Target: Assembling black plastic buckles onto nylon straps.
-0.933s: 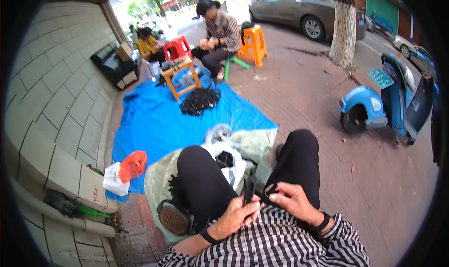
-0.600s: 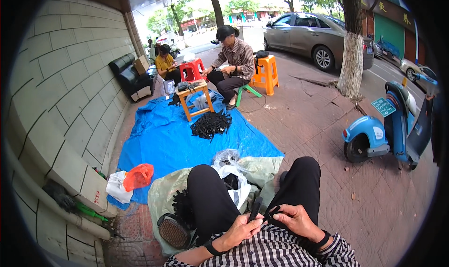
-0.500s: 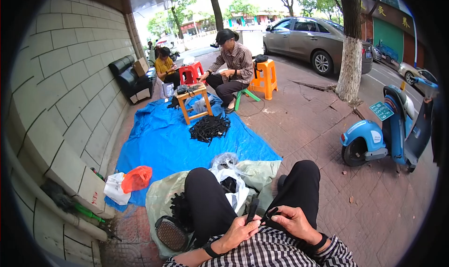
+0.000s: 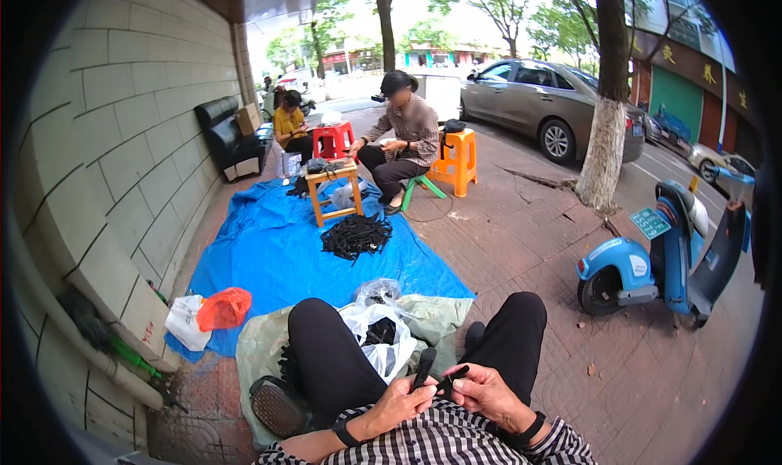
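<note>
Leftmost I see a red plastic bag on the blue tarp, then a heap of black strips farther back. Closer in sits an open white bag with black pieces inside. My left hand grips a long black piece above the lap; just beside it, my right hand pinches a thinner black piece; whether they join, I can't tell.

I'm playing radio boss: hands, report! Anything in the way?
Left hand gripping dark strip. Right hand pinching black piece; can't tell if joined. White bag beyond hands, not blocking them.
</note>
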{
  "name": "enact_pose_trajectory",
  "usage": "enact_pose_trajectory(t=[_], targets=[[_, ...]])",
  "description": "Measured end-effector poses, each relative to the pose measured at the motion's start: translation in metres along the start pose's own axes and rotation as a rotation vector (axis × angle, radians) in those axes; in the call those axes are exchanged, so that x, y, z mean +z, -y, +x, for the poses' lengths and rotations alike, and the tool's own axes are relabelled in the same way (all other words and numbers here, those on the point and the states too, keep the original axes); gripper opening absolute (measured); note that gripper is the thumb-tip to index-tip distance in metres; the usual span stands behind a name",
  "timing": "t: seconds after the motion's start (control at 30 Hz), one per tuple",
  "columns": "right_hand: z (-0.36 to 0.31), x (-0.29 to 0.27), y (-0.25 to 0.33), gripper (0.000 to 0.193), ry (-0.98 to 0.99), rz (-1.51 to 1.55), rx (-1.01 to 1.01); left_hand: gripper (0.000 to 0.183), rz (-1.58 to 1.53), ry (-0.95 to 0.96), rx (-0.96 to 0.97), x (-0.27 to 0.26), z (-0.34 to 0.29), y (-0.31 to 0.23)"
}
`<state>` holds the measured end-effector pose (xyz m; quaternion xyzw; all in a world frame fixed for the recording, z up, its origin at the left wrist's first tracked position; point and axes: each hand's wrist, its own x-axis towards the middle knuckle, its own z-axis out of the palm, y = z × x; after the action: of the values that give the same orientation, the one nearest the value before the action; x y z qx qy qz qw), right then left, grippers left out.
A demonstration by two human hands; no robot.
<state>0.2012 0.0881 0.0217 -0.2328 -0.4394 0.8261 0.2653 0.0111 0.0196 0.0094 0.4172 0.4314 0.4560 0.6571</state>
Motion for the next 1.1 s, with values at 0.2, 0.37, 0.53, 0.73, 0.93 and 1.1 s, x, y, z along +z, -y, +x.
enact_pose_trajectory(t=[0.2,0.37,0.53,0.73,0.93,1.1], targets=[[-0.004,0.008,-0.003,0.024,-0.093,-0.015,-0.033,0.028,-0.068,0.025,0.026,0.001,-0.001,0.006],[-0.002,0.01,-0.01,0.021,-0.156,0.034,-0.1,0.027,-0.154,0.044,0.009,0.0,0.003,0.012],[-0.002,0.004,-0.016,0.018,-0.214,-0.243,-0.276,0.025,-0.181,0.107,-0.01,-0.001,0.007,0.013],[-0.003,0.002,-0.015,0.018,-0.077,-0.272,-0.167,0.022,-0.176,0.09,0.008,0.002,-0.002,0.013],[-0.006,0.006,-0.01,0.017,-0.04,-0.387,-0.245,0.021,-0.199,0.091,-0.01,0.006,0.0,0.014],[-0.007,0.006,-0.01,0.019,-0.053,-0.337,-0.191,0.02,-0.214,0.1,-0.001,0.008,0.003,0.007]])
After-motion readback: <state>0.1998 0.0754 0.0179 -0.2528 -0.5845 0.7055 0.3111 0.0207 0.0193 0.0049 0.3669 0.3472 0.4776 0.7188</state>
